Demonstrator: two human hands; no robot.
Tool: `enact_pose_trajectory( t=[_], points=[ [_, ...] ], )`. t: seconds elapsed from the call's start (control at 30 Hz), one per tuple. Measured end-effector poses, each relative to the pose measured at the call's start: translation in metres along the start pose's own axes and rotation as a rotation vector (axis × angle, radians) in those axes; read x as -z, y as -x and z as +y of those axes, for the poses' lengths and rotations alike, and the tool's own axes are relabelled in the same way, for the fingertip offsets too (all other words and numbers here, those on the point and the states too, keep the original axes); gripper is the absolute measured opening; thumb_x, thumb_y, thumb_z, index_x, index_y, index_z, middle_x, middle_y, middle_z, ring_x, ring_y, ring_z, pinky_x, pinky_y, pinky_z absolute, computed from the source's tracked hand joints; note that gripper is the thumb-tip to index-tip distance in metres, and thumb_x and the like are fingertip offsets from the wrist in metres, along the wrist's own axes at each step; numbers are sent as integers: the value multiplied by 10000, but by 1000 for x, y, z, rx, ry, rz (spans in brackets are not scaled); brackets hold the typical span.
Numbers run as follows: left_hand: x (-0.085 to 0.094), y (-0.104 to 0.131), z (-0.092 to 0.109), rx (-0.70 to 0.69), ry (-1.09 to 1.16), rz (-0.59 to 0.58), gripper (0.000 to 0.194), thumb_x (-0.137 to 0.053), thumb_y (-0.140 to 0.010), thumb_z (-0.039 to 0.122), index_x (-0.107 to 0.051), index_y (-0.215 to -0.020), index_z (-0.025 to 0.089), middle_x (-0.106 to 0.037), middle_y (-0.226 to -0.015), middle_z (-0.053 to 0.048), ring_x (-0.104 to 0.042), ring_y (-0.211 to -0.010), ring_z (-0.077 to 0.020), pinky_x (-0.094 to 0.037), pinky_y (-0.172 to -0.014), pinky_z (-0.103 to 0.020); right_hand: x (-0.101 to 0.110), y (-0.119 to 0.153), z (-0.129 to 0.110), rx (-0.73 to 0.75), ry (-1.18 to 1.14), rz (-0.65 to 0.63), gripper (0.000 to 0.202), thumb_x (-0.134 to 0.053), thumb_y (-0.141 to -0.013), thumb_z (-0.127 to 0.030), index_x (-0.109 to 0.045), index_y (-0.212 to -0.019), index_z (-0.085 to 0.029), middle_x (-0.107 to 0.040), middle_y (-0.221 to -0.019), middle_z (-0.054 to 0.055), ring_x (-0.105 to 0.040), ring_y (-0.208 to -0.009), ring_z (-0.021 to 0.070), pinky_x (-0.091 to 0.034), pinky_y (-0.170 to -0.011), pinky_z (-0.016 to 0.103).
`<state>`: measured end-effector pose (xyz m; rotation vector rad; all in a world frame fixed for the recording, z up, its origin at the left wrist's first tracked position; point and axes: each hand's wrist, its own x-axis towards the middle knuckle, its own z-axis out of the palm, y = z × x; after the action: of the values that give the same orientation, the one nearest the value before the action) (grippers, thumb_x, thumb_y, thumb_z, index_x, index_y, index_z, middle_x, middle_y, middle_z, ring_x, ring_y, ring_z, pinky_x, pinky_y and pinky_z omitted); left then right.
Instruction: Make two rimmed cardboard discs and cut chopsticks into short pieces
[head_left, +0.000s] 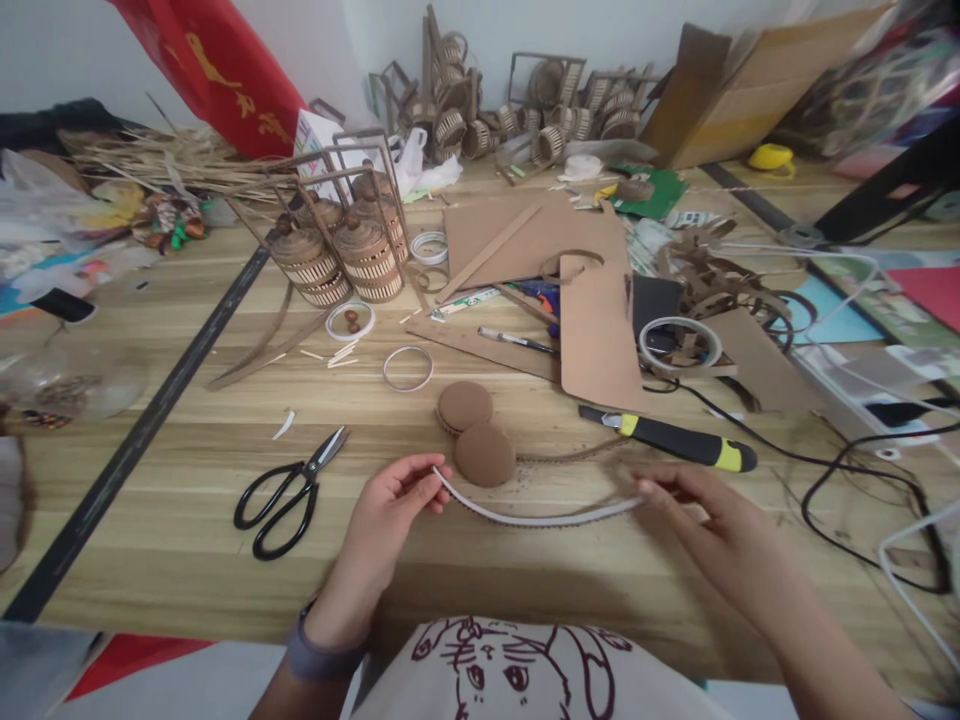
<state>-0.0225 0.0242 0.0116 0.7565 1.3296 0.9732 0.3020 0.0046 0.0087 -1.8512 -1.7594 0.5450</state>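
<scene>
A thin curved strip (536,520), white along its upper face, hangs in a shallow arc between my two hands. My left hand (401,500) pinches its left end, and my right hand (686,500) pinches the right end. Just beyond the strip lie two brown cardboard discs, the nearer one (485,455) overlapping the farther one (465,406). A narrow brown strip (570,455) runs right from the nearer disc. Black-handled scissors (292,490) lie partly open, left of my left hand.
A yellow-black utility knife (675,440) lies beyond my right hand, beside a black cable (757,430). Tape rings (408,368), cardboard sheets (600,330) and a pen (517,341) lie farther back. Small lantern-like baskets (367,255) stand back left; a cardboard box (720,90) is back right.
</scene>
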Motion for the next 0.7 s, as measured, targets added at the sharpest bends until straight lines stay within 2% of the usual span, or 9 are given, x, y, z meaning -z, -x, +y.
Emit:
enact_pose_trajectory(
  t=[0.1, 0.2, 0.3, 0.4, 0.5, 0.6, 0.67, 0.7],
  points=[
    [-1, 3, -2, -25, -3, 2, 397, -767, -707, 414, -664, -965, 131, -736, -913, -93, -637, -692, -154, -498, -594, -259, -8, -16, -23, 231, 145, 179, 418, -481, -900, -586, -705, -922, -233, -700, -945, 115, -642, -900, 304, -531, -741, 447],
    [-2, 7, -3, -33, 0, -23, 411, -739, -748, 449, -621, -999, 146, -733, -967, -97, -666, -736, -168, -512, -605, -258, -33, -33, -59, 369, 130, 83, 313, -515, -927, -480, -686, -989, -225, -713, -960, 119, -644, -906, 305, -509, -791, 472],
    [-3, 12, -4, -42, 15, -32, 410, -722, -771, 465, -591, -1016, 165, -729, -986, -87, -692, -774, -185, -547, -686, -298, -68, -45, -92, 319, 151, -45, 347, -696, -816, -422, -672, -1068, -184, -684, -1087, 178, -583, -1031, 404, -454, -843, 580],
    [-3, 16, -7, -53, 43, -22, 386, -718, -784, 457, -584, -1011, 175, -725, -995, -73, -698, -795, -181, -554, -762, -322, -89, -49, -108, 323, 108, -102, 261, -762, -760, -294, -671, -983, -197, -682, -1091, 166, -554, -1093, 407, -422, -894, 597],
    [-2, 18, -10, -63, 66, 0, 362, -714, -798, 441, -585, -1006, 174, -720, -975, -60, -693, -797, -167, -553, -784, -313, -82, -46, -107, 368, 10, -173, 140, -723, -785, -213, -623, -882, -226, -708, -1021, 80, -615, -1026, 293, -482, -875, 454],
    [0, 19, -12, -92, 73, 19, 347, -708, -810, 428, -584, -1011, 174, -717, -960, -51, -694, -795, -166, -555, -787, -311, -57, -36, -98, 357, -87, -219, 48, -593, -877, -235, -549, -860, -235, -709, -837, 10, -665, -760, 179, -519, -646, 282],
    [1, 20, -13, -114, 65, 25, 342, -702, -816, 429, -587, -1011, 173, -721, -979, -58, -696, -799, -169, -558, -786, -312, -41, -27, -91, 291, -156, -222, 49, -521, -912, -272, -512, -878, -237, -699, -799, 11, -667, -693, 167, -487, -539, 243],
    [1, 20, -13, -125, 60, 27, 341, -699, -817, 433, -590, -1009, 172, -722, -988, -63, -696, -801, -170, -559, -783, -311, -36, -21, -88, 265, -185, -226, 53, -502, -916, -284, -502, -890, -239, -701, -808, 19, -677, -703, 172, -487, -534, 242]
  ],
)
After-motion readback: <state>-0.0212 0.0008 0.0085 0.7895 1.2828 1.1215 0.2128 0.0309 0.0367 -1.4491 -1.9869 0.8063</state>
